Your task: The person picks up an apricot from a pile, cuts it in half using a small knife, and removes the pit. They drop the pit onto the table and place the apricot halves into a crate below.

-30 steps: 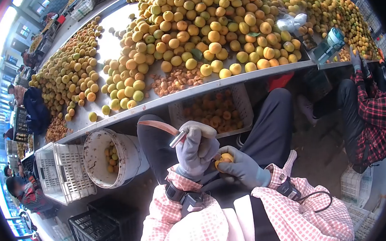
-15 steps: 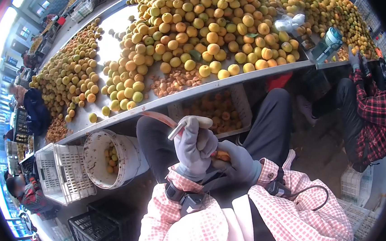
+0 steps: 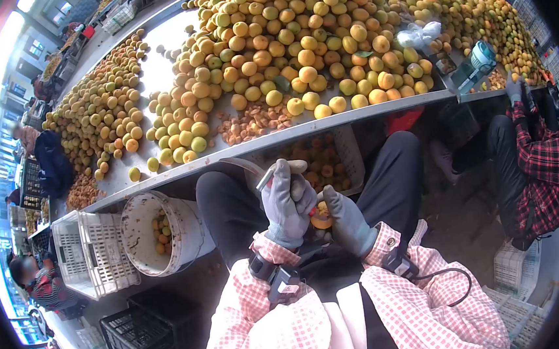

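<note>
My left hand (image 3: 286, 203), in a grey glove, is closed around a tool (image 3: 266, 177) with a metal bar and a curved reddish strip reaching toward the table. A pale rounded end of it sticks out past the fingers. My right hand (image 3: 349, 221), also gloved, holds an orange apricot (image 3: 322, 221) between thumb and fingers, low over my lap. A small red tip by the left fingers meets the fruit, where paler flesh shows. Part of the right fingers is hidden under the apricot.
Heaped apricots (image 3: 295, 35) and pits (image 3: 256, 124) cover the metal table (image 3: 225, 151) ahead. Beneath it sits a crate (image 3: 355, 155) of fruit. A white bucket (image 3: 195, 230) and white crates (image 3: 79, 256) stand left. At right, a co-worker in plaid (image 3: 542, 173) sits near a teal-lidded bottle (image 3: 480, 60).
Both hands have shifted slightly right, the tool with the left. My right thumb has lifted, and the apricot shows more, with pale flesh visible.
</note>
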`<state>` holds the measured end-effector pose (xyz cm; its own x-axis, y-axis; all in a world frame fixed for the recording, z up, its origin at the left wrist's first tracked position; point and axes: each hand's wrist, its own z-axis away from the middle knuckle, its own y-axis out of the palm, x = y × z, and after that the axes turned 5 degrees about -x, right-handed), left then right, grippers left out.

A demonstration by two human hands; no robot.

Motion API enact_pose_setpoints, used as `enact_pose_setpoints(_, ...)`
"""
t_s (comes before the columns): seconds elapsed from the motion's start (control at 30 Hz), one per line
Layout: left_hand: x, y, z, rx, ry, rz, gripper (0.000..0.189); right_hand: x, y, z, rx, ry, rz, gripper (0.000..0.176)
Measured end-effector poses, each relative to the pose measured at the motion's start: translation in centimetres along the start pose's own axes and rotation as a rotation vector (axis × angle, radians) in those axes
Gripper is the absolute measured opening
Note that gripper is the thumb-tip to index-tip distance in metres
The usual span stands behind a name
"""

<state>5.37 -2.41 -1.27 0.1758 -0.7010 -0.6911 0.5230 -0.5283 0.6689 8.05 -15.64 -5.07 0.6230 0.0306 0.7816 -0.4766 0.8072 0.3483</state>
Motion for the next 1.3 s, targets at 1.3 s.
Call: enact_pose_setpoints(1.3, -2.1, -9.0, -2.0, -0.047, 0.066, -0.008, 0.034, -1.1, -1.1, -11.0, -0.220, -0.300, -0.065, 0.034)
